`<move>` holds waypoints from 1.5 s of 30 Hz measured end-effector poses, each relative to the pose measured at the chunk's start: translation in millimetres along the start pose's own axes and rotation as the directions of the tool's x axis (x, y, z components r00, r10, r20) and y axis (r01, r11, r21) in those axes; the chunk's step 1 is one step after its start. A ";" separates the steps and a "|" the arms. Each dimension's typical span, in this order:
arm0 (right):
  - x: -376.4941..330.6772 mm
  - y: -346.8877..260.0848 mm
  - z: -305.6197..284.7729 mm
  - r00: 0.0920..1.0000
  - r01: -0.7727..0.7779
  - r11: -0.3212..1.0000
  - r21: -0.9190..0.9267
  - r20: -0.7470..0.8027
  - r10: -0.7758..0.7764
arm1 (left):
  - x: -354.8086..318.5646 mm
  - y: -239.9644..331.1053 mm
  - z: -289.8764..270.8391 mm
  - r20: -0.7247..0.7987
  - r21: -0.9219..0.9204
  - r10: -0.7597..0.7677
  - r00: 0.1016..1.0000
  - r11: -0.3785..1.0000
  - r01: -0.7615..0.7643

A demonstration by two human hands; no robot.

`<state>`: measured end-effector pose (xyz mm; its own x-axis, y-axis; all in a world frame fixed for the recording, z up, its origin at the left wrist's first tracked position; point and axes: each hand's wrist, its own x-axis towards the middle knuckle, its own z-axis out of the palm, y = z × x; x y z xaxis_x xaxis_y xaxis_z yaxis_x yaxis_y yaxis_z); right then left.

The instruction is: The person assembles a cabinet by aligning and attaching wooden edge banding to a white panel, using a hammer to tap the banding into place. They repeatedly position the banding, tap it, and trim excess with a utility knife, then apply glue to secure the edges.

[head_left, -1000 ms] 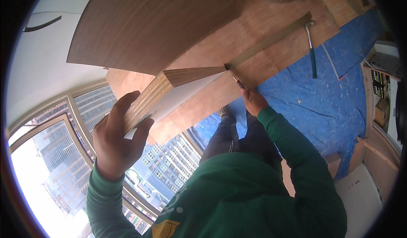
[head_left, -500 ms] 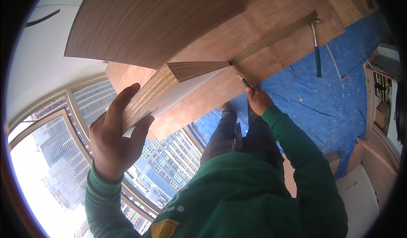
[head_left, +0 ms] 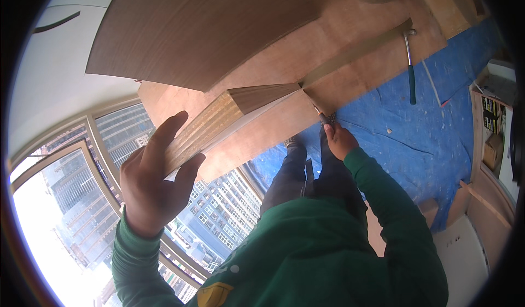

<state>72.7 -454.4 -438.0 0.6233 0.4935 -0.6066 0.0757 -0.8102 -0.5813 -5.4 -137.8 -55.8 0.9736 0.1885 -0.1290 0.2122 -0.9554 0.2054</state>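
Observation:
My left hand [head_left: 156, 178] is closed on the near end of a thick wooden board [head_left: 205, 129], fingers on its upper side and thumb on the lower. The board stands on edge, showing a layered raw edge, a brown wood-grain face and a pale face. From its far corner a long brown strip [head_left: 358, 55] of edge banding runs off to the right. My right hand [head_left: 340, 140] is wrapped round a slim knife [head_left: 321, 113], its thin tip pointing toward that far corner. The tip looks slightly apart from the board.
Under the board is a plywood worktop [head_left: 262, 134]. A large wood-grain panel [head_left: 191, 33] lies at the far left. A hammer [head_left: 410, 69] with a green handle overhangs the right edge. Blue sheeting [head_left: 394, 132] covers the floor, and windows [head_left: 71, 197] are at left.
My right hand and the knife have drawn back a little, nearer to me and to the right. The board, with my left hand on it, appears slightly farther right.

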 end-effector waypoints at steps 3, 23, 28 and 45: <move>-9.7 -1.0 -7.3 1.000 0.003 0.998 0.071 0.016 -0.004 | 1.9 -1.6 1.0 -0.035 -0.003 0.044 0.998 0.999 -0.045; 28.6 -16.7 15.8 0.993 0.072 0.993 0.090 -0.102 -0.062 | -1.8 2.5 4.1 -0.035 -0.027 0.028 0.999 0.999 -0.029; 28.8 -19.7 10.3 1.000 0.014 0.999 0.044 -0.028 -0.013 | -6.0 5.5 8.2 -0.052 -0.028 0.014 0.999 0.999 -0.015; -4.8 -11.6 -6.0 0.999 0.034 0.994 0.104 -0.035 -0.031 | -7.3 7.4 4.7 -0.029 0.014 0.030 0.999 0.999 -0.029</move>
<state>73.5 -449.2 -425.2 0.6478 0.5066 -0.5690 0.0155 -0.7554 -0.6550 -11.3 -147.4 -57.9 0.9815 0.1665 -0.0951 0.1824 -0.9635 0.1958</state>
